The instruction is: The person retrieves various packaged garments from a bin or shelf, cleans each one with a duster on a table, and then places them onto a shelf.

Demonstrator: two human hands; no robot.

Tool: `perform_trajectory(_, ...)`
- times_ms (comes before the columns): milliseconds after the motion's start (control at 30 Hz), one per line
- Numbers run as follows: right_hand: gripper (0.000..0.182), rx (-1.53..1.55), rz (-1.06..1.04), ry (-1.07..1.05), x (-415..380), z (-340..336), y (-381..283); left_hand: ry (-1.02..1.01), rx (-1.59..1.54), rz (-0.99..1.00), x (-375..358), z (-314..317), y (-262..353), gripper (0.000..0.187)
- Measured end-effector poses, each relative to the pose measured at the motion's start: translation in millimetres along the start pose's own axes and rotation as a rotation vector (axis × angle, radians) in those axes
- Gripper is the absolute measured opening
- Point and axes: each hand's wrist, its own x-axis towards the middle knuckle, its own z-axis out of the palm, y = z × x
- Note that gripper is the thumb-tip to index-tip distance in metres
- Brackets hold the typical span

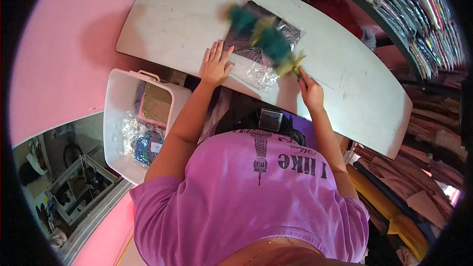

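My left hand (216, 65) lies flat near the front edge of the white table (172, 19), its fingers outstretched and touching or close to the left side of a clear plastic packet. Inside that packet (241, 48) is folded dark cloth, and its loose transparent end (261, 76) crumples toward me. My right hand (310, 92) is closed around the handle of a fluffy green and yellow duster (273, 44). The duster stretches up and left across the packet, covering part of it, and its far end is blurred by motion.
Left of my arm stands a white plastic bin (112, 118) holding plastic-wrapped items. Packed garments (419, 10) line a shelf at upper right. Stacks of folded cloth (419, 187) fill the lower right. A pink wall (64, 54) borders the table's left side.
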Motion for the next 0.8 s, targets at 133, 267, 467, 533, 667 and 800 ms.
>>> perform_trajectory(133,0.046,0.014,-0.061,0.145,13.4,9.5,-6.9,0.001,0.018,-0.007,1.2,-5.0,3.0,0.056)
perform_trajectory(267,0.046,-0.058,-0.035,-0.057,-2.0,9.1,-3.8,0.032,0.014,-0.015,1.2,-0.7,1.9,0.058)
perform_trajectory(467,0.044,0.181,0.058,0.232,-4.9,14.3,0.8,0.038,0.019,-0.007,1.0,-4.1,3.3,0.058)
perform_trajectory(533,0.043,0.059,0.047,0.084,-15.9,4.2,-1.1,0.023,-0.002,-0.024,1.8,-4.2,4.6,0.058)
perform_trajectory(667,0.042,0.008,0.081,0.101,-24.1,13.9,17.7,0.031,-0.01,-0.015,2.7,-3.2,4.5,0.058)
perform_trajectory(800,0.045,0.173,0.044,0.25,-28.0,21.8,14.1,0.036,-0.006,-0.007,1.5,-3.9,4.0,0.057)
